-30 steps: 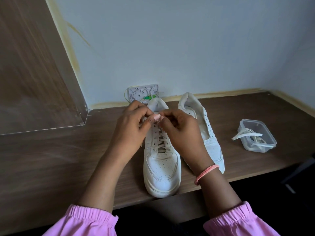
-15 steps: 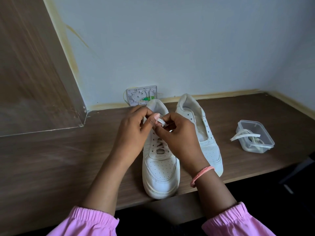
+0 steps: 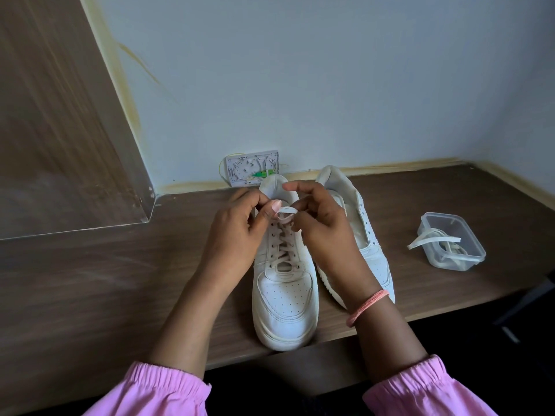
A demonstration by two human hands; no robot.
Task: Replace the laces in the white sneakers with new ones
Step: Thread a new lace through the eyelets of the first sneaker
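A plain room in a home, most likely a corner fitted with a built-in desk. The dark brown wood-grain surface (image 3: 90, 280) runs wall to wall into the corner, its back edge sealed to the pale blue painted wall (image 3: 330, 70) with an uneven yellowish strip. Left of the surface rises a tall brown wood-grain cabinet panel (image 3: 54, 115). Just above the surface's back edge, an open white plastic cable junction box (image 3: 252, 172) with a green connector is fixed to the wall. A small clear plastic food container (image 3: 453, 240) sits toward the surface's right end
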